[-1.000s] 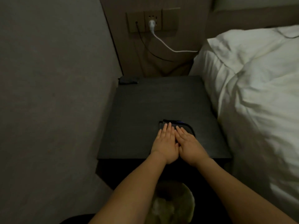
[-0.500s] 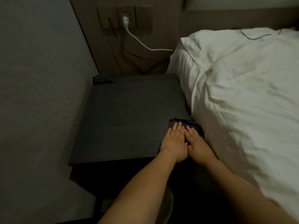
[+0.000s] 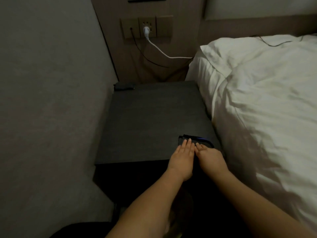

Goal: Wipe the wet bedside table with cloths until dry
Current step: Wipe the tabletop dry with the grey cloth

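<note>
From the head view, my left hand and right hand lie side by side, fingers straight and pressed flat on the dark cloth, so my weight pushes it down to soak up water. The cloth sits at the bench's near right corner, close beside the bed. A second dark cloth waits at the far left corner, likely as a dry spare.

Both hands have slid the cloth rightward toward the bed.
</note>
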Demonstrator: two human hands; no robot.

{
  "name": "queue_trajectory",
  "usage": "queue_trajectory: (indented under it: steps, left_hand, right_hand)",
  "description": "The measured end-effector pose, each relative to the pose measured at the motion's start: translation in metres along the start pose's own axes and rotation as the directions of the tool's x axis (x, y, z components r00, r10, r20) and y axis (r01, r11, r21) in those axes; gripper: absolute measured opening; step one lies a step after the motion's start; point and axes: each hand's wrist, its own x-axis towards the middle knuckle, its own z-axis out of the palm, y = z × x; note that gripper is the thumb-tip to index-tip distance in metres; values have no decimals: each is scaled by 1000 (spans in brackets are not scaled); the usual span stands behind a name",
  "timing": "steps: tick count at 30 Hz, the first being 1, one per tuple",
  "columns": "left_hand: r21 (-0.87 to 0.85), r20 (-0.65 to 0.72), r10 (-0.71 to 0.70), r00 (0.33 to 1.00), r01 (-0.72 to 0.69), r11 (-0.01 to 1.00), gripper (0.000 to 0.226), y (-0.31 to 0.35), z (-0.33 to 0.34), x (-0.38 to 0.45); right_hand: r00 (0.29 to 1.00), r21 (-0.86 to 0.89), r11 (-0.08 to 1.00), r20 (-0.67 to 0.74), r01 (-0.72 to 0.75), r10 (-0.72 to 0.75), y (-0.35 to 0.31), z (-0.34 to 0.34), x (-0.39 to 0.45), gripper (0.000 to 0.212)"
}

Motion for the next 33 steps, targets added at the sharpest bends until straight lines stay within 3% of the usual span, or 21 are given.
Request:
queue_trajectory:
  steps: [3, 9, 16, 24, 28, 33]
  left_hand:
    - [-15, 33, 3, 999, -2, 1000, 80, -22, -2, -12]
    - [57, -59, -35, 998, 38, 998, 60, -70, 7, -41]
    - [23, -119, -108, 987, 112, 993, 62, -134, 19, -84]
    - [17, -79, -251, 965, 253, 967, 72, -216, 26, -136]
    - [36, -73, -301, 951, 304, 952, 79, -232, 30, -145]
    - [-2, -103, -391, 914, 393, 919, 66, -219, 35, -141]
  right_hand:
    - [998, -104, 993, 12, 58, -57, -25, -6, 6, 47]
    - [984, -170, 970, -12, 175, -179, -79, 2, 20, 46]
    - [944, -197, 924, 28, 326, -328, -149, 8, 42, 50]
    - [897, -148, 886, 13, 439, -442, -244, 9, 67, 50]
    - [859, -168, 870, -157, 464, -488, -260, 20, 74, 53]
    - [800, -84, 847, -290, 526, -525, -245, 36, 75, 59]
